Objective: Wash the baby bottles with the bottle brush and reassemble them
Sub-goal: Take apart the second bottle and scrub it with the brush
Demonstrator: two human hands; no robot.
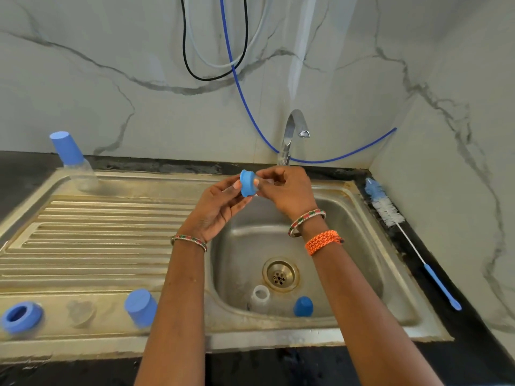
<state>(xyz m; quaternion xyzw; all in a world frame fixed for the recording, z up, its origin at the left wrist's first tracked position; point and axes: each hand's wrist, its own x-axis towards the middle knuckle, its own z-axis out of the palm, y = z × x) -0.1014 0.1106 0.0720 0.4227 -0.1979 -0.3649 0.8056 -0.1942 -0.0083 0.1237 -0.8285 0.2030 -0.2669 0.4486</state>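
Note:
Over the sink basin (362, 246) both hands meet at a blue screw ring (247, 186). My left hand (220, 204) pinches its near side. My right hand (287, 190) pinches a clear teat at the ring's far side, mostly hidden by the fingers. A clear bottle (259, 298) and a blue cap (303, 306) lie in the basin near the drain. An assembled bottle with a blue cap (72, 160) stands at the drainboard's back left. The bottle brush (390, 210) lies on the counter to the right of the sink.
On the drainboard's front edge are a second blue ring (21, 317), a clear teat (80, 312) and a blue cap (140, 306). The tap (292, 132) stands behind the basin, with a blue hose (245, 98) and cables hanging down the marble wall.

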